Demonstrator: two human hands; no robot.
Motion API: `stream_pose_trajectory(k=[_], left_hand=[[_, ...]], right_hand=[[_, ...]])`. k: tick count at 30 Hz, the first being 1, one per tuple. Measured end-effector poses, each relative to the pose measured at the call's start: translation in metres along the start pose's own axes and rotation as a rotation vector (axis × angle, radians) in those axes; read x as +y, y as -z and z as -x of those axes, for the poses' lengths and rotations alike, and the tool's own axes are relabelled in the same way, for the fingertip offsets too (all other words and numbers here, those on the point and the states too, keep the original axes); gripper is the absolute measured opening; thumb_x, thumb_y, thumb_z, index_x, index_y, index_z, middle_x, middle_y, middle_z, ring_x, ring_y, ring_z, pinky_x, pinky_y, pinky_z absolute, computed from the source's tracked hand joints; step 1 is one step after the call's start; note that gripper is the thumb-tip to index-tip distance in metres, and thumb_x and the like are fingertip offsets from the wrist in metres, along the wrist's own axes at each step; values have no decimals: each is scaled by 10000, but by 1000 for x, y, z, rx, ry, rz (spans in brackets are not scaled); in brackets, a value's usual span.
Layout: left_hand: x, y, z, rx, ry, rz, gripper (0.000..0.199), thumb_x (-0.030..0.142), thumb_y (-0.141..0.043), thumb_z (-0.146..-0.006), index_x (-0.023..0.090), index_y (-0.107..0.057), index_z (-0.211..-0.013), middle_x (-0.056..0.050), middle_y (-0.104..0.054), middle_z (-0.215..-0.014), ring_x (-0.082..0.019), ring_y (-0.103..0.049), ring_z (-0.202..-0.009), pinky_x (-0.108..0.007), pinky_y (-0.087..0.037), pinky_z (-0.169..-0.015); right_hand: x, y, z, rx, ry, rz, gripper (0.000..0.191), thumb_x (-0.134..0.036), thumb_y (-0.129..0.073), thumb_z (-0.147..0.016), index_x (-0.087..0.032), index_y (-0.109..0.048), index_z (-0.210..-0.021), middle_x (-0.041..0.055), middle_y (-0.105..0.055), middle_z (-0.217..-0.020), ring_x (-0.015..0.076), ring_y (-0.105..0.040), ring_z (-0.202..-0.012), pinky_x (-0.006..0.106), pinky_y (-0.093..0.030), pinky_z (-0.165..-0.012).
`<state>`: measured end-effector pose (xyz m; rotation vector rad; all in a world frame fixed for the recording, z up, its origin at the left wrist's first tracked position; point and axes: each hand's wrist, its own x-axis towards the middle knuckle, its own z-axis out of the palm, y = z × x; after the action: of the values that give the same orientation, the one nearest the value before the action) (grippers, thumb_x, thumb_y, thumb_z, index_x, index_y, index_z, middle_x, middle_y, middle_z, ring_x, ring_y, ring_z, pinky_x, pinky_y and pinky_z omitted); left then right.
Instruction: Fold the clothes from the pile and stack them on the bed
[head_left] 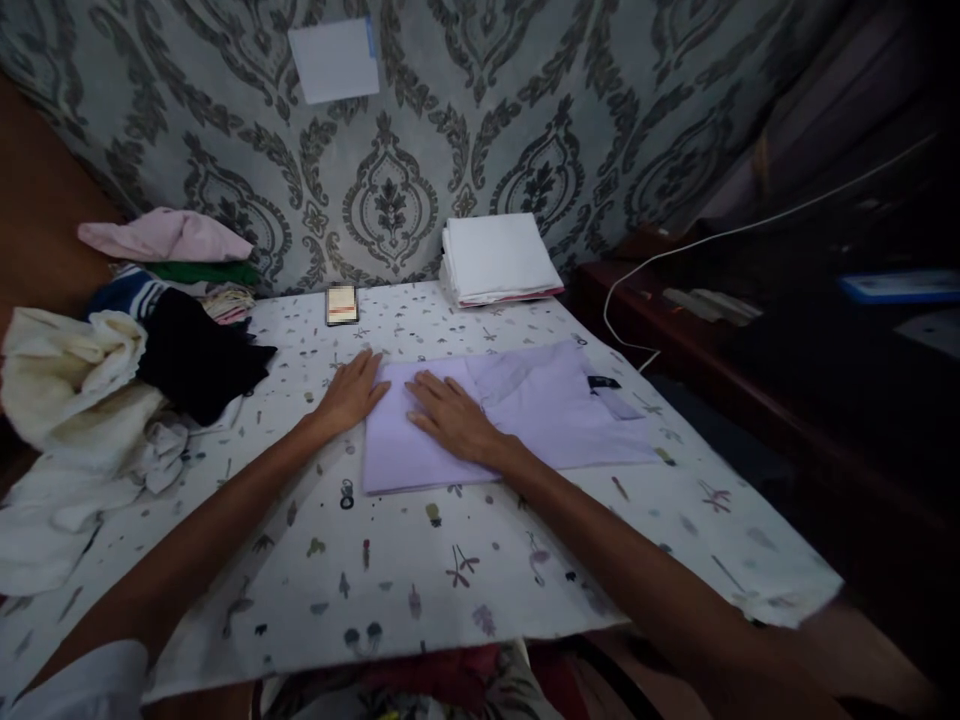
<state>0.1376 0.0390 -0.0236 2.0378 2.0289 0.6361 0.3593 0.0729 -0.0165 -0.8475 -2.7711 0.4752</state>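
A lavender garment (540, 410), folded into a long flat shape, lies across the middle of the table. Its right end narrows and shows a small black tag (604, 382). My right hand (454, 415) rests palm down on the garment's left half, fingers spread and pointing left. At the garment's upper left corner is my left hand (352, 390), stretched out flat, its fingertips at the cloth's left edge. Neither hand grips anything.
A printed white cloth (412, 580) covers the table. Heaped clothes (202, 350) lie at the left. By the patterned wall sit a phone-like device (343, 306) and a stack of white folded items (502, 258). A white cable (675, 245) hangs beyond the right edge.
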Motion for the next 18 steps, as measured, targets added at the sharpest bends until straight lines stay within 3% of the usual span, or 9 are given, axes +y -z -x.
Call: stream_pose_trajectory(k=[2,4,6,9,13,15,18], left_hand=[[15,8,18,53,-95,-42,461,382,-466,-951,179,-470,-1365,-172,-457,-1498,-333,-370,-1416,-514,-270,-1168],[32,17,41,9,-231,-47,367,394,-435,-972,206,-540,-1269,-137,-569,-1338,-296,-515,-1243,-446,-399,-1064],[47,21,65,-123,-369,-45,305,447,-456,-972,232,-602,-1132,-96,-631,-1151,-260,-581,-1041,-392,-469,-926],[59,19,92,-225,-480,-100,265,460,-528,-945,234,-627,-1042,-84,-640,-1084,-259,-570,-973,-405,-459,-883],[62,22,103,-225,-437,-86,227,372,-455,-987,235,-635,-1000,-72,-652,-1065,-242,-572,-955,-399,-457,-855],[59,27,99,-238,-388,-5,246,424,-464,-980,249,-635,-1009,-63,-656,-1052,-234,-587,-947,-374,-478,-822],[47,29,87,-75,-148,134,307,475,-487,-941,246,-601,-1111,-84,-635,-1121,-254,-607,-1019,-389,-514,-842]], right_hand=[[2,13,14,92,11,-60,501,-406,-383,-1028,-172,-458,-1465,162,-375,-1580,258,-292,-1489,520,-258,-1197],[5,26,35,145,49,-91,442,-422,-476,-998,-204,-548,-1376,151,-440,-1536,273,-385,-1432,515,-331,-1159],[9,35,61,99,108,-94,423,-445,-596,-939,-209,-607,-1289,148,-496,-1482,284,-460,-1368,495,-398,-1112],[14,37,92,14,140,-49,365,-339,-672,-898,-174,-643,-1222,165,-566,-1399,286,-517,-1311,480,-450,-1059],[15,36,105,12,108,-20,238,-124,-548,-926,-174,-699,-1103,137,-666,-1261,249,-595,-1212,467,-475,-1023],[10,41,104,-4,114,-29,186,-193,-586,-929,-184,-717,-1060,124,-688,-1223,254,-615,-1179,470,-476,-1023],[-2,46,97,24,81,-35,305,-375,-644,-918,-158,-711,-1121,152,-667,-1275,278,-593,-1224,468,-451,-1065]])
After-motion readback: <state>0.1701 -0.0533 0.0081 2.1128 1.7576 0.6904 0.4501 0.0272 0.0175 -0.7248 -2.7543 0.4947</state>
